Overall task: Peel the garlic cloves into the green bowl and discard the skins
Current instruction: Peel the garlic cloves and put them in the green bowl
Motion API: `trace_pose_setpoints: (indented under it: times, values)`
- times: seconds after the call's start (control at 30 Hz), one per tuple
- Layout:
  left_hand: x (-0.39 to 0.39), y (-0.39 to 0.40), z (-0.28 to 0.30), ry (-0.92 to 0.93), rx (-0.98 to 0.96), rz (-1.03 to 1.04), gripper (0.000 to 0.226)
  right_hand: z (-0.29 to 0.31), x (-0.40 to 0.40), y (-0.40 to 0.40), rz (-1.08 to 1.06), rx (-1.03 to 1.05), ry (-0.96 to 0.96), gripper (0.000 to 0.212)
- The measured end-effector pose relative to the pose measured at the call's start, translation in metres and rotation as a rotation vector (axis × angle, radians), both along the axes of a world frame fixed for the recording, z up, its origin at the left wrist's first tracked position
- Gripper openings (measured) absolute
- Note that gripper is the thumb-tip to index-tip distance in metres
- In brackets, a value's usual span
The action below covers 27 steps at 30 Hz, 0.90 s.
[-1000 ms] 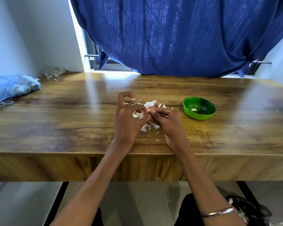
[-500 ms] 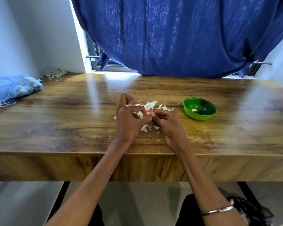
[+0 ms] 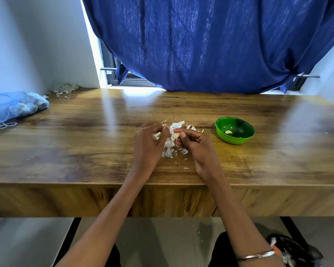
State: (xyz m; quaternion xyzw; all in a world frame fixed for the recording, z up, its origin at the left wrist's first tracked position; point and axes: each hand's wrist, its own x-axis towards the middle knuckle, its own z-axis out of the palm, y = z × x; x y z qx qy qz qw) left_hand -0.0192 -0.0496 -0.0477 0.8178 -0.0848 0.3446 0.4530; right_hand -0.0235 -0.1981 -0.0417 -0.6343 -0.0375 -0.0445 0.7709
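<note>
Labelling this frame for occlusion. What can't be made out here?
- Garlic clove: head view, mostly covered by the right hand; how much skin remains is unclear.
- Left hand: its curled fingers hide whatever they pinch.
- Green bowl: one pale piece visible, too small to confirm.
- Blue mesh bag: cut off by the left edge, contents blurred.

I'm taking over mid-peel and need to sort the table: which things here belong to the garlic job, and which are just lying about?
In the job:
garlic clove, pinched in the right hand
left hand, fingers curled, pulling at skin
loose skins on the table
green bowl, one peeled clove inside

Lying about:
blue net bag
far-corner skin pile
blue curtain
</note>
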Motion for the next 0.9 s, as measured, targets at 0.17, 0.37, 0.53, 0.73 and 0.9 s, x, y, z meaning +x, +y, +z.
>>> trace_pose_setpoints:
  times: [0.17,0.37,0.53,0.73,0.9]
  values:
    - [-0.005,0.0,0.003,0.0,-0.029,-0.023,0.013,0.002,-0.002,0.001,-0.097,0.005,-0.036,0.017]
    - [-0.005,-0.002,0.003,0.054,-0.055,-0.004,0.006,0.005,-0.007,0.003,-0.205,0.001,-0.093,0.013]
    - [-0.004,-0.001,0.002,0.112,-0.068,-0.031,0.017,0.015,-0.008,-0.005,-0.197,-0.053,-0.054,0.011]
    - [-0.008,-0.005,0.003,0.012,-0.029,-0.001,0.012,0.051,0.01,-0.076,-0.412,-0.515,-0.061,0.015]
    - [-0.006,-0.006,0.002,0.078,0.085,0.049,0.037,0.068,0.028,-0.117,-0.547,-1.079,-0.112,0.011]
